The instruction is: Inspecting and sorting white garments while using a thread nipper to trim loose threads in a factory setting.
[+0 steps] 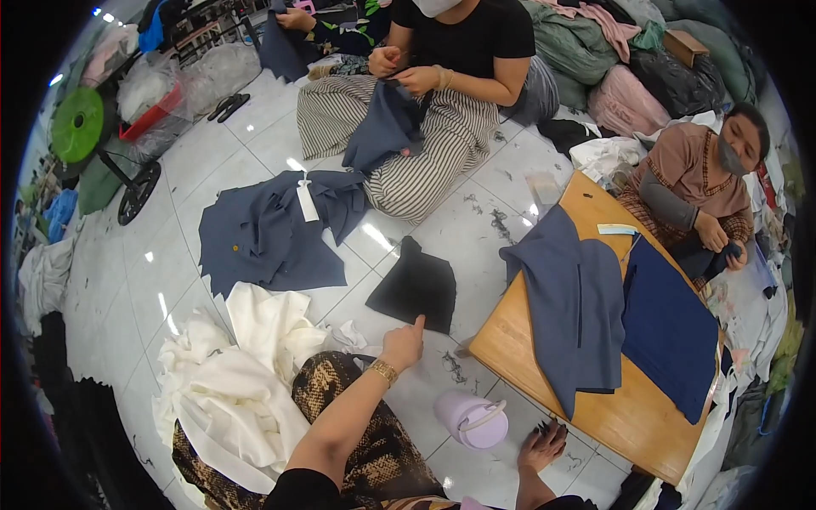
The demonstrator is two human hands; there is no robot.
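Note:
My left hand (403, 345), with a gold bracelet at the wrist, reaches forward over the white tile floor. Its index finger is stretched out and the other fingers are curled; the fingertip is at the near edge of a black cloth piece (416, 285) lying flat on the floor. It holds nothing. My right hand (544, 444) rests on the floor with fingers spread, between a lilac jug (470, 418) and the low wooden table (629, 421). A cream fabric heap (234, 382) lies over my patterned skirt (357, 425) at the left.
Slate-blue garment pieces (574, 306) and a navy piece (671, 327) lie on the table. Another blue garment (268, 234) is spread on the floor. A person in a striped skirt (442, 127) sits opposite handling blue cloth. A second person (697, 183) sits beside the table. Bags pile behind.

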